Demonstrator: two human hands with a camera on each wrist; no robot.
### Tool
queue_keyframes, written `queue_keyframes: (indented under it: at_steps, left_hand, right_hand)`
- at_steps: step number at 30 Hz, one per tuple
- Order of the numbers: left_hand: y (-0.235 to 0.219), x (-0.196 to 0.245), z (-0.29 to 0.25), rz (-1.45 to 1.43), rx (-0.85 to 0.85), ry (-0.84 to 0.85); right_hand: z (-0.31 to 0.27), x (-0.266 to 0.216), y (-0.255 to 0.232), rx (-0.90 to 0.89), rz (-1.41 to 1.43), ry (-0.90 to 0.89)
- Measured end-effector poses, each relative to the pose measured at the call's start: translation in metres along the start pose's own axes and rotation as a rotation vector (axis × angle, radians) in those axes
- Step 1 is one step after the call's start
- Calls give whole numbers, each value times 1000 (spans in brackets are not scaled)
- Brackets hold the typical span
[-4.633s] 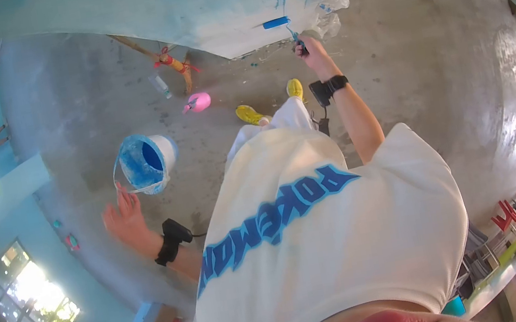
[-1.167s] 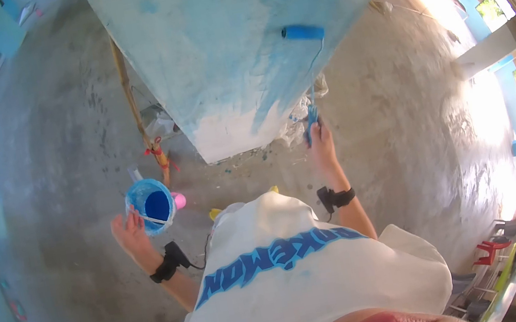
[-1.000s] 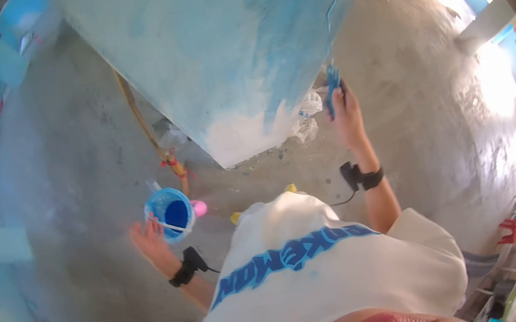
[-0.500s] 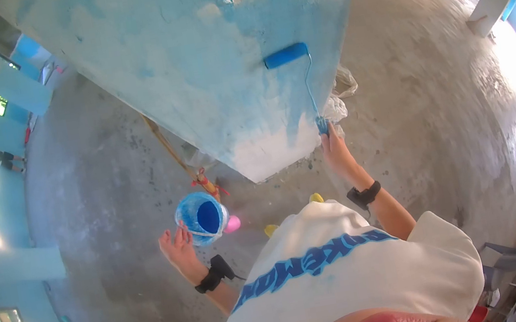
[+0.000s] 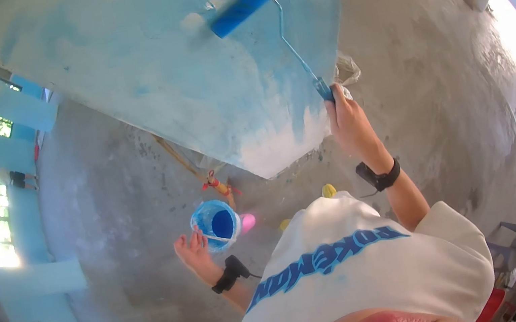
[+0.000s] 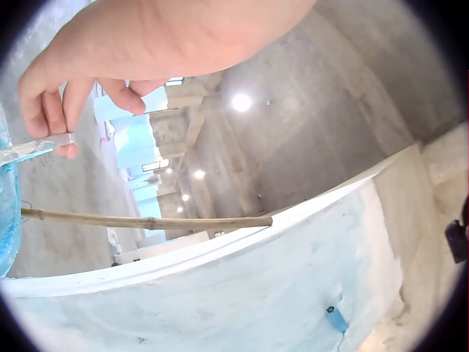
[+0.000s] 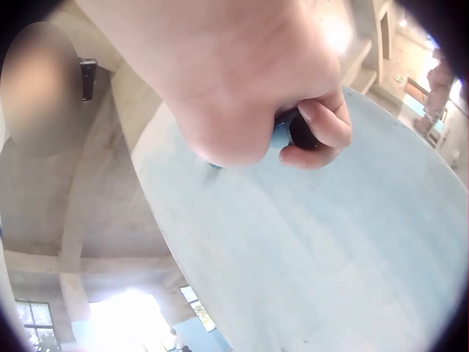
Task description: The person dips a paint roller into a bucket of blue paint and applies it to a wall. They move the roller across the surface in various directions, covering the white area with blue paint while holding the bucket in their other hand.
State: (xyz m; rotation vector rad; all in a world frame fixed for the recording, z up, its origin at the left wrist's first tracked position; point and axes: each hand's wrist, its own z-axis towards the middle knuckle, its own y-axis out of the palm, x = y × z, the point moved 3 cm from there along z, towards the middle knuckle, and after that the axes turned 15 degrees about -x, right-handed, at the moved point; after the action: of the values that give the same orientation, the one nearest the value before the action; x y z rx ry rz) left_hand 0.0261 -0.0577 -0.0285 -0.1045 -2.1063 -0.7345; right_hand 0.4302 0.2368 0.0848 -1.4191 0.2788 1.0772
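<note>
My right hand point(image 5: 353, 123) grips the handle of a paint roller point(image 5: 241, 11), its blue sleeve lying against a pillar face point(image 5: 157, 89) patched in pale blue and white. In the right wrist view the fingers point(image 7: 333, 128) curl round the dark handle end. With hooked fingers, my left hand point(image 5: 196, 256) holds the thin handle point(image 6: 44, 147) of a paint bucket point(image 5: 202, 214). Deep blue paint point(image 5: 222, 224) shows inside the bucket, whose inner wall is smeared with lighter blue. The left wrist view also catches the roller sleeve point(image 6: 337, 318) on the painted face.
A bamboo pole point(image 5: 178, 155) tied with red stands beside the pillar, near the bucket. A pink container point(image 5: 248, 222) sits just past the bucket. Crumpled clear plastic point(image 5: 346, 70) lies behind the pillar's right edge. Chairs point(image 5: 514, 244) stand at the far right on the grey floor.
The roller has gone from low on the pillar to higher up, dipping down half a second ago before rising again. The left hand keeps hold of the bucket; the head view has shifted.
</note>
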Motion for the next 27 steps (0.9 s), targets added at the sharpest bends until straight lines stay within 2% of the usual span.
queue_keyframes:
  at_steps: [2,5,9,11,13,14,17,20,22,23,25,27]
  left_hand:
    - [-2,2,0,-22,18,6]
    - [1,3,-3,-29,39,30]
    - [2,1,-12,-76,87,58]
    - [-6,0,-10,-85,34,81]
    - [-8,0,-11,-91,34,97]
    - [-8,0,-13,-86,23,108]
    - [3,2,-21,-57,65,136]
    - [-9,2,-17,-62,116,86]
    - [-18,2,-14,-38,121,73]
    - [-23,1,-12,-24,120,64]
    - [-32,0,-4,-15,135,57]
    - [-38,3,-10,0,166,40]
  right_hand:
    - [2,3,4,-3,25,-12]
    - [3,47,43,-5,25,9]
    - [-16,118,93,-57,-9,132]
    - [-27,140,105,-74,5,157]
    - [-35,155,112,-146,4,282]
    - [-35,156,114,-166,-5,273]
    - [-30,146,107,-214,10,298]
    - [-11,106,87,-218,6,269]
    - [2,79,75,-81,-74,140]
    - [7,69,72,-86,-67,152]
    - [19,45,61,-34,47,64]
    - [27,14,48,-92,112,93]
